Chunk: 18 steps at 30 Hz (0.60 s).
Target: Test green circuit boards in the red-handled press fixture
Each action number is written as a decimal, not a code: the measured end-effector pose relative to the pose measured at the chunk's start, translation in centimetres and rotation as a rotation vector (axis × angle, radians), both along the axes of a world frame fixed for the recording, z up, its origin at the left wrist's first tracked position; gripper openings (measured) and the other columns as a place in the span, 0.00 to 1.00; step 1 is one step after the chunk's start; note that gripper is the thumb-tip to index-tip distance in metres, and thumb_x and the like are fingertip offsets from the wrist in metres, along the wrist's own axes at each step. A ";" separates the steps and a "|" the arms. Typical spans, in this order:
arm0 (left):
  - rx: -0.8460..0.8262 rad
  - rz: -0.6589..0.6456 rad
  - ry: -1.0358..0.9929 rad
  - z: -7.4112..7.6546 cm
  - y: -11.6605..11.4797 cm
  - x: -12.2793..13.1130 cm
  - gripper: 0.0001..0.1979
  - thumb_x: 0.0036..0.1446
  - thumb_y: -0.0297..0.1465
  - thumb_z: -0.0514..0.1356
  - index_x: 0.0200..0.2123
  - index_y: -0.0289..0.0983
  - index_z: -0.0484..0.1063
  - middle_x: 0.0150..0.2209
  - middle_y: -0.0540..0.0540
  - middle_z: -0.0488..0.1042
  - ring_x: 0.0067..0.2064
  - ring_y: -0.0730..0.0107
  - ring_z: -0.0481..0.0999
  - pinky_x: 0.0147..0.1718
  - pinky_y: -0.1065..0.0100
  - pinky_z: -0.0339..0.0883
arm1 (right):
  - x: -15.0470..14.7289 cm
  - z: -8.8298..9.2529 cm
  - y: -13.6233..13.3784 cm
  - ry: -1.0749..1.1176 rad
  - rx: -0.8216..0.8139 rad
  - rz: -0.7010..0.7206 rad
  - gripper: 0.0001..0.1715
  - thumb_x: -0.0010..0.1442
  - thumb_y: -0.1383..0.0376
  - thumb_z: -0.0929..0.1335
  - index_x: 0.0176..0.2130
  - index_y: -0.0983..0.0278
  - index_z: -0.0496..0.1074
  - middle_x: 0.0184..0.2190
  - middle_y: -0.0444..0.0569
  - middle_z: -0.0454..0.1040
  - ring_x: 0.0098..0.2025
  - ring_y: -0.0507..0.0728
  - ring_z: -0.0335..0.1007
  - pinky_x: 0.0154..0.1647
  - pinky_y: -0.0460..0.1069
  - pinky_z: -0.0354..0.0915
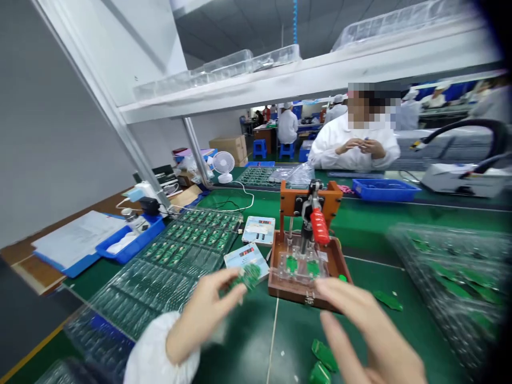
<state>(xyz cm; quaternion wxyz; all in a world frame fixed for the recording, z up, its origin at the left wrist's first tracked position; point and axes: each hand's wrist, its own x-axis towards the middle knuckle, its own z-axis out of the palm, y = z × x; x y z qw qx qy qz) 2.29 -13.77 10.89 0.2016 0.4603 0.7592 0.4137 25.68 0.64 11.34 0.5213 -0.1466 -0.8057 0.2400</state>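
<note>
Pinched between the thumb and fingers of my left hand (210, 301) is a small green circuit board (250, 276), slightly blurred. My right hand (364, 325) holds nothing; its thumb and fingers are apart, just in front of the test fixture (308, 290). This fixture has a wooden base, an orange frame and a lever with a red handle (319, 226). Two green boards (312, 268) lie under its clear plate. Left of it are two white meter boxes with red displays, one (259, 229) behind the other (244, 256). Loose green board pieces (323, 354) lie beside my right hand.
A clear compartment tray (192, 234) with rows of boards spans the left. Another clear tray (452, 277) with green panels stands at right. Blue bins (384, 190) and a small fan (224, 164) sit farther back. A shelf (280, 74) crosses above; a co-worker (354, 141) sits opposite.
</note>
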 end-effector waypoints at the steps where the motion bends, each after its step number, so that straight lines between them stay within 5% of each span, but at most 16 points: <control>1: 0.023 -0.076 -0.036 -0.5 0.5 2.1 0.14 0.64 0.39 0.59 0.46 0.39 0.79 0.41 0.48 0.81 0.43 0.61 0.79 0.46 0.66 0.71 | 0.5 -1.5 -0.3 -0.090 -0.018 0.039 0.22 0.68 0.68 0.68 0.59 0.55 0.73 0.54 0.49 0.77 0.54 0.59 0.76 0.54 0.49 0.75; 4: -0.037 -0.244 -0.020 -2.8 1.8 6.7 0.13 0.62 0.32 0.59 0.47 0.41 0.80 0.43 0.47 0.80 0.46 0.61 0.78 0.47 0.66 0.69 | 1.9 -6.5 -0.7 -0.263 -0.318 0.149 0.25 0.69 0.61 0.68 0.64 0.54 0.69 0.57 0.52 0.75 0.45 0.57 0.81 0.44 0.45 0.78; 8: -0.215 -0.414 0.042 -5.8 2.8 8.5 0.12 0.62 0.27 0.58 0.46 0.38 0.79 0.41 0.44 0.78 0.45 0.60 0.77 0.47 0.66 0.68 | 2.8 -11.1 -1.3 -0.301 -0.728 0.272 0.21 0.70 0.55 0.67 0.59 0.55 0.75 0.53 0.54 0.76 0.34 0.53 0.79 0.39 0.44 0.77; 12: -0.277 -0.476 0.001 -7.2 2.5 8.4 0.14 0.64 0.28 0.59 0.50 0.40 0.78 0.42 0.45 0.77 0.46 0.60 0.77 0.49 0.65 0.69 | 3.0 -12.5 -2.3 -0.282 -0.850 0.312 0.17 0.69 0.52 0.69 0.50 0.56 0.81 0.47 0.54 0.77 0.44 0.58 0.79 0.39 0.43 0.76; 15: -0.298 -0.462 -0.088 -7.4 1.8 7.9 0.24 0.62 0.28 0.62 0.61 0.44 0.73 0.50 0.45 0.78 0.52 0.58 0.76 0.56 0.62 0.67 | 3.5 -12.7 -2.7 -0.243 -0.933 0.335 0.17 0.67 0.50 0.70 0.47 0.56 0.81 0.46 0.53 0.76 0.43 0.57 0.79 0.39 0.43 0.75; 18: -0.361 -0.419 -0.120 -7.2 1.2 7.2 0.24 0.61 0.29 0.65 0.60 0.48 0.74 0.52 0.47 0.78 0.55 0.56 0.76 0.59 0.59 0.66 | 4.6 -12.4 -2.3 -0.250 -0.906 0.270 0.16 0.68 0.51 0.69 0.46 0.58 0.81 0.47 0.53 0.75 0.44 0.57 0.79 0.41 0.43 0.76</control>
